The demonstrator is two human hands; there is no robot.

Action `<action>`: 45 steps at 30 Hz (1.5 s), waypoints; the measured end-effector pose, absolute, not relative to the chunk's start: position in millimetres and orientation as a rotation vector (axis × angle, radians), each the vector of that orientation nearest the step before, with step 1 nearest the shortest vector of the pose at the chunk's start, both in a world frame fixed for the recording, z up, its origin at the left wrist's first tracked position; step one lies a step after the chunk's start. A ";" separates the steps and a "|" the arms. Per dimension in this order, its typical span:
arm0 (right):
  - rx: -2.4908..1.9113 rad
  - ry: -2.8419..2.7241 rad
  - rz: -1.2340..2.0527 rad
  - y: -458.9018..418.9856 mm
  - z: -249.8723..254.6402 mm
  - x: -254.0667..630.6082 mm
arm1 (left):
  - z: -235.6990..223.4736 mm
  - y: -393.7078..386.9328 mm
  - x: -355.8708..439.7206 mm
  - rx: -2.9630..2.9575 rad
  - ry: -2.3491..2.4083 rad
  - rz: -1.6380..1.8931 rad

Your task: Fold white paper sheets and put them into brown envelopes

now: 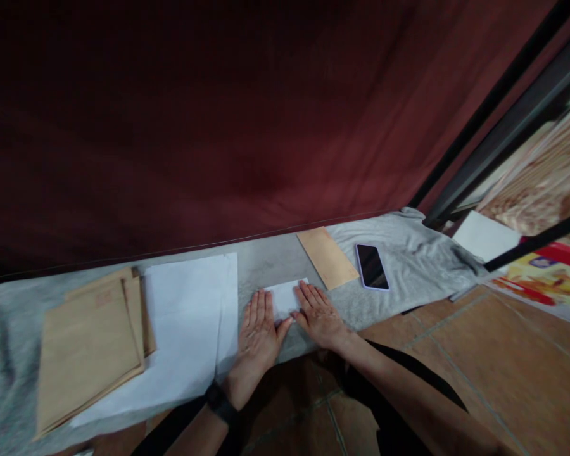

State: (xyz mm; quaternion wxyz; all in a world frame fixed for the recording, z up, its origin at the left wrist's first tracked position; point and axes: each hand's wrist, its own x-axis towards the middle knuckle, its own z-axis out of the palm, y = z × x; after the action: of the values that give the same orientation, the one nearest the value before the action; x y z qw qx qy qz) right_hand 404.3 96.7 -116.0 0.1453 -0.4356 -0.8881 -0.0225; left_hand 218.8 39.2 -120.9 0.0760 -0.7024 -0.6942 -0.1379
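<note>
Small folded white paper (pixel 285 297), flat on the gray cloth (pixel 261 266) between both hands. Plain upper face, straight far edge, slightly slanted in view; layers at the near side hidden by the hands, so their count cannot be told.

Left hand (pixel 259 332): palm down, fingers close together, fingertips over the paper's left edge, thumb angled in toward the near edge. Right hand (pixel 319 316): palm down, fingers a little spread, covering the right edge, thumb pointing inward. Thumb tips near each other. Neither hand pinches; both press flat.

Left of the hands: large white sheets (pixel 185 323), edges slightly offset, right border just beside the left hand. Brown envelopes (pixel 90 348) overlap their left part, fanned unevenly. Right: single tan envelope (pixel 327 256), tilted, near the right hand; dark-screened phone (pixel 372 266) just beyond it.

Room: bare cloth strip between sheets and tan envelope, beyond the paper, ending at the dark red curtain (pixel 266 158). Near side, cloth edge close to the wrists, tiled floor (pixel 479 354) below.
</note>
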 end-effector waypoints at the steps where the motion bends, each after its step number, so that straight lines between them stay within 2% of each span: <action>1: -1.252 -2.550 -0.067 96.9 -116.5 406.9 | -121.4 38.8 217.1 -2.104 -2.085 -0.412; 15: -1.278 -2.451 -0.073 85.8 -109.1 422.8 | -114.0 37.3 216.5 -2.121 -2.126 -0.361; 22: -0.937 -2.594 0.023 63.6 -108.6 406.1 | -111.6 36.8 219.3 -2.108 -2.176 -0.273; 37: -1.020 -2.566 -0.129 69.1 -115.4 432.5 | -111.4 22.4 214.1 -2.016 -2.190 -0.401; 45: -1.037 -2.579 -0.137 69.5 -117.7 431.8 | -88.3 6.9 234.9 -2.552 -1.783 -0.394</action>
State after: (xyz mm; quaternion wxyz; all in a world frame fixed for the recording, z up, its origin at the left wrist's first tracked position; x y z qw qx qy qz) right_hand 431.8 69.5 -117.7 0.1781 -0.3666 -0.9119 -0.0484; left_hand 234.9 6.9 -88.3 0.0016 -0.8133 -0.5682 -0.1254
